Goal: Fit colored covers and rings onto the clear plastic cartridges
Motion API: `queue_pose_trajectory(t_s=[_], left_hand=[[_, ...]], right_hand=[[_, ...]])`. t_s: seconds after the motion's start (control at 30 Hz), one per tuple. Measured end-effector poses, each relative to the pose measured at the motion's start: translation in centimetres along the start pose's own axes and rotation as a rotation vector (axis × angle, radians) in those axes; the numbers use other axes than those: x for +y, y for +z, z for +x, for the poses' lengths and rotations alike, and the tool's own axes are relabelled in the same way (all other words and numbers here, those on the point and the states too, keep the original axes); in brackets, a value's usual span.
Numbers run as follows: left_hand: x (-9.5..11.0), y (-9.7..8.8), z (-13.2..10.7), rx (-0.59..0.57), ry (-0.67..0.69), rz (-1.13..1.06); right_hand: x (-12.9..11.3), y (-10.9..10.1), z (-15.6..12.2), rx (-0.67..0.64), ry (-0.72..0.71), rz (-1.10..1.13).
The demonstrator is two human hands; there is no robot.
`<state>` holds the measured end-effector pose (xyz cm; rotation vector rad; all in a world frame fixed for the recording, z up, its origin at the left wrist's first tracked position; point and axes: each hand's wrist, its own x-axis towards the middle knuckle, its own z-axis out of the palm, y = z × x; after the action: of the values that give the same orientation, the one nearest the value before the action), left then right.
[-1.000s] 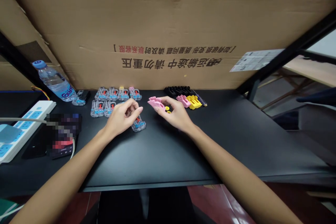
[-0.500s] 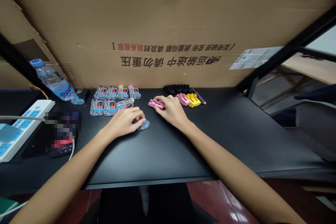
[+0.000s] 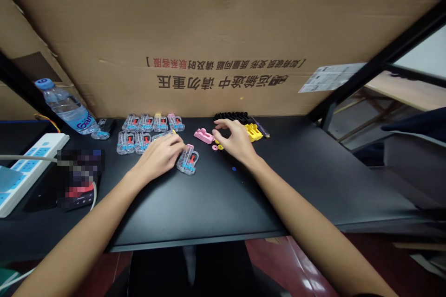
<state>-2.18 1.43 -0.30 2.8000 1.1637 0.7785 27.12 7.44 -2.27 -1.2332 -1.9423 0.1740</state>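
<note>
My left hand, fingers bent and closed, has its fingertips at the upper left edge of a clear plastic device with a pink top and red and blue parts inside. The thumb is hidden. Off to the right, my right hand is open, thumb and fingers apart, just above the table. A pink plastic clip-shaped part lies left of its fingertips. Beneath its thumb are a small pink disc and a small yellow disc. Yellow clip-shaped parts show just beyond its knuckles.
Several similar clear devices stand in two rows behind my left hand. Black parts and a dark pen-like tool lie at the back. A water bottle, power strip and cables occupy the left. Cardboard walls the back.
My left hand has shifted slightly left, and the clear device now shows its face and pink top. My right hand has moved right, off the pink part, and opened, uncovering the small discs.
</note>
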Motion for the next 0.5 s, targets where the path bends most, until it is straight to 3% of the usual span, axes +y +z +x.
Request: queue_pose_trajectory(t_s=[0.07,0.23,0.5], left_hand=[[-0.5,-0.4,-0.1,-0.002,-0.003,0.061],[-0.4,-0.8,-0.2,-0.161,0.09,0.052],[0.9,-0.8,-0.3,-0.211,0.081,-0.065]], right_hand=[[-0.4,0.4,-0.1,-0.062,-0.063,-0.016],[-1.4,1.7,-0.1,-0.218,-0.124,-0.038],[-2.6,0.8,-0.7,-0.166,-0.091,0.103]])
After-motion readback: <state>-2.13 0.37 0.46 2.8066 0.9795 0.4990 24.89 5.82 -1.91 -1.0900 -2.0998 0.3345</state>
